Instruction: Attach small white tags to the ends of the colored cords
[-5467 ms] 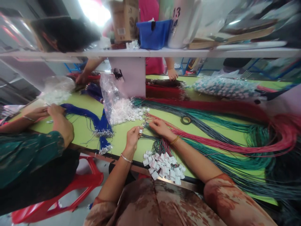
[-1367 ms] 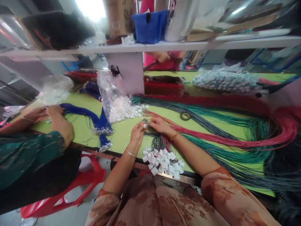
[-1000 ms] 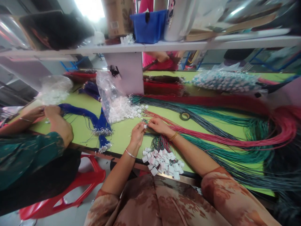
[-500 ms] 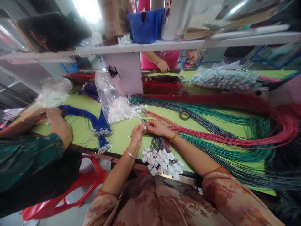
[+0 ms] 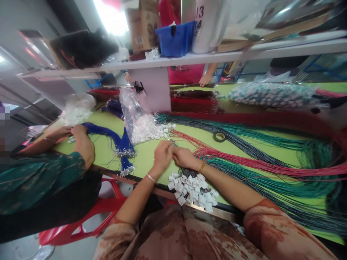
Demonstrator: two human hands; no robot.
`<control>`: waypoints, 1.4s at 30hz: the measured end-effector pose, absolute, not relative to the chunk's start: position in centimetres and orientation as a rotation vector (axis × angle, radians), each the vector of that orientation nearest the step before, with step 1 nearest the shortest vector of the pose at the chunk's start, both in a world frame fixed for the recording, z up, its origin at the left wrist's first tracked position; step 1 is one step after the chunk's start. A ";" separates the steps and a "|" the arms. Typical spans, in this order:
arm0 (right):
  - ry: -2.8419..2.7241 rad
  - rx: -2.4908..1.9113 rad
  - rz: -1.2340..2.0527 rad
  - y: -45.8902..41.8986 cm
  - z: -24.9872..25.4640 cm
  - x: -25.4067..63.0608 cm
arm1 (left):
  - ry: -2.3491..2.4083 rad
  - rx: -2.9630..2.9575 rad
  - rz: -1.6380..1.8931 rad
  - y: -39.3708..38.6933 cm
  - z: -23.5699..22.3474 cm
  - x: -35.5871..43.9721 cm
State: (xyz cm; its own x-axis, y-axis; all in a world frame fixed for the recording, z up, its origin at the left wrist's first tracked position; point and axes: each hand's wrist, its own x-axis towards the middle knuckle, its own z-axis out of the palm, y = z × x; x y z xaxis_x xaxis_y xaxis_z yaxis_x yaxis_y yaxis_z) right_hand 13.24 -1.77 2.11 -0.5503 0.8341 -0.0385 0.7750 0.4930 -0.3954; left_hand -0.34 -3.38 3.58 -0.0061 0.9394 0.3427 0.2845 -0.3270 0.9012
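Note:
My left hand (image 5: 163, 157) is closed, its fingertips pinched together over the table. A small white connector showed at those fingertips half a second ago; the fingers now hide it. Close beside it, my right hand (image 5: 184, 157) is closed too, and what it pinches is hidden. Just below the hands lies a heap of white plastic connectors (image 5: 193, 189) on bundled wires at the table edge. Red wires (image 5: 233, 160) run from beyond my right hand to the right. Green wires (image 5: 260, 180) pass under and beside my right forearm.
A plastic bag (image 5: 128, 110) spills loose white connectors (image 5: 149, 128) ahead. A tape roll (image 5: 219, 136) rests among dark wires. At left, a co-worker's hands (image 5: 78, 135) are near blue wires (image 5: 104, 131). Another person's hand (image 5: 206, 79) is across the table. A shelf (image 5: 130, 65) spans above.
The view has shifted, so the scene sits further right. My hands have turned slightly and the white connector between them is no longer visible. The hand across the table has moved right.

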 end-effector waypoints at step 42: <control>-1.764 -1.086 1.244 -0.7 1.9 12.6 | 0.814 0.612 1.232 -2.4 1.5 -3.1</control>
State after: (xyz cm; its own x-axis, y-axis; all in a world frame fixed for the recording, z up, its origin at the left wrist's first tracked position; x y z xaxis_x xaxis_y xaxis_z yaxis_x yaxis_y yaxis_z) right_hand 12.61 -0.70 1.94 -0.3949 0.9153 0.0795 0.2320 0.1831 -0.9553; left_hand -3.14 -2.40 1.52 0.1230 0.9707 -0.2064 -0.5700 0.2394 0.7860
